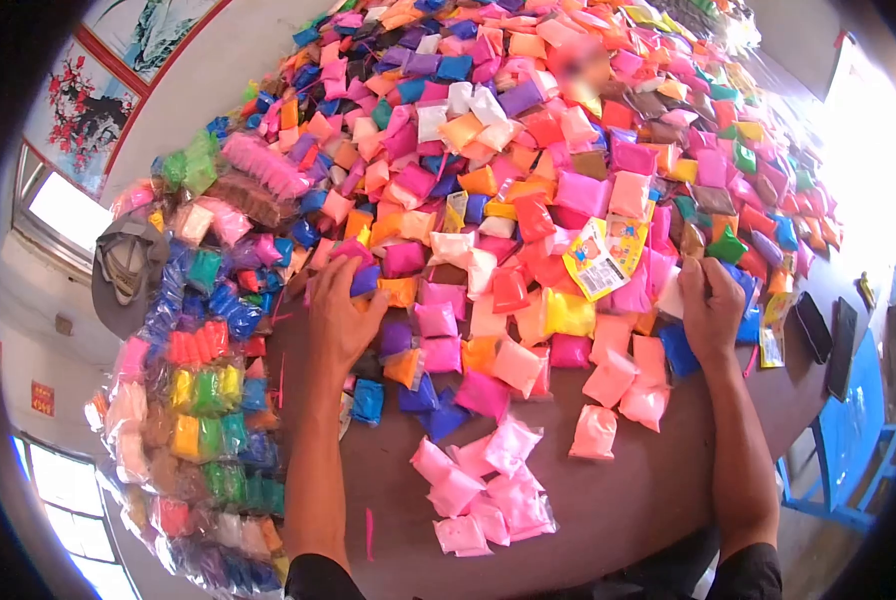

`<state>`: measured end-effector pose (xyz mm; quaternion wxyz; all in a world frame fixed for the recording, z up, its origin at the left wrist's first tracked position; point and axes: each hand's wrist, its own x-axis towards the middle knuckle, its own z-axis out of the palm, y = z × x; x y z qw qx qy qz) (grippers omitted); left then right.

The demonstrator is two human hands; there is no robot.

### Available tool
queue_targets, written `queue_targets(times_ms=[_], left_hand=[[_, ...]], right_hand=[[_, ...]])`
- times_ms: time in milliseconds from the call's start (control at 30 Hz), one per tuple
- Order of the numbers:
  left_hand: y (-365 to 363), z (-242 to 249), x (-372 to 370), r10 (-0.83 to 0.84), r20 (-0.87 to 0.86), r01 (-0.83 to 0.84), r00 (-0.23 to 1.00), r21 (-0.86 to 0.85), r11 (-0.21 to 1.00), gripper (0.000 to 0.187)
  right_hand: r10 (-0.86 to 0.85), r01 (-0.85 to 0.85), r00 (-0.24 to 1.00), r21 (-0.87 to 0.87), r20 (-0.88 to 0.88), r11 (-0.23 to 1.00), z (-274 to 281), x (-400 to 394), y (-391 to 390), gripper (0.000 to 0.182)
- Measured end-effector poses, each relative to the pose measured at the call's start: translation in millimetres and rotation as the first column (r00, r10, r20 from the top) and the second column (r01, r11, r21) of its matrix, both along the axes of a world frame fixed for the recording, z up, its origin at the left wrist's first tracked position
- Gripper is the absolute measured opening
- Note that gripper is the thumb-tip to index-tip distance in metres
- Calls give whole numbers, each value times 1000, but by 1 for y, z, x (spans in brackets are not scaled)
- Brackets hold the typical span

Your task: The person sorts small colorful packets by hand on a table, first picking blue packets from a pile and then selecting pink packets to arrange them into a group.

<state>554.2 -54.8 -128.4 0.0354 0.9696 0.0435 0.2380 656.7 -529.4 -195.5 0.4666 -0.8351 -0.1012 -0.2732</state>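
My left hand (343,315) reaches into the near left side of a heap of small, soft, coloured packets (488,190). A purple packet (365,280) sits between its thumb and bent fingers. At the right edge of the heap my right hand (710,305) is closed, thumb against curled fingers; what it pinches, if anything, is hidden. A whitish packet (672,299) lies right beside that thumb, and a blue packet (679,350) lies below it. Between my hands are a yellow packet (569,313) and a yellow-and-white printed sachet (600,262).
Several pink packets (486,490) form a separate group on the dark table (368,470) near me. Clear bags of sorted packets (203,440) line the left edge. Dark objects (841,348) lie at the right, by a blue chair (853,420). A cap (128,270) hangs at the left.
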Motion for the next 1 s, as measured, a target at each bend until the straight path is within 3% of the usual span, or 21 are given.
queue_targets(times_ms=[100,200,433,533,633,667,833,933,1000], left_hand=[[-41,17,-11,-102,-113,84,988,-149,985,61],[-73,15,-17,-269,-188,245,945,-143,959,64],[-58,-12,0,-234,-149,217,961,-125,968,60],[-43,-8,-3,-152,-152,101,977,-302,948,48],[-42,-2,-11,-67,-167,-62,984,-667,742,43],[-40,-1,-14,-98,-153,-42,983,-715,698,46],[-31,1,-32,-238,-52,70,970,-875,479,56],[-27,-2,-40,-211,60,123,976,-945,303,52],[-25,-4,-43,-193,56,110,980,-953,281,53]], right_hand=[[-2,2,1000,-9,-7,1000,0,0,-1,27],[0,0,1000,0,7,1000,-3,1,-1,27],[0,0,1000,18,4,1000,-2,1,0,28],[-1,1,1000,5,14,1000,-1,1,0,28],[-10,10,999,-9,32,1000,0,0,1,27],[-10,10,999,-1,31,1000,0,0,2,27],[-1,2,999,-15,38,1000,-1,2,0,26],[9,-9,999,-4,48,1000,1,0,0,26],[1,0,999,-15,50,1000,2,0,1,27]])
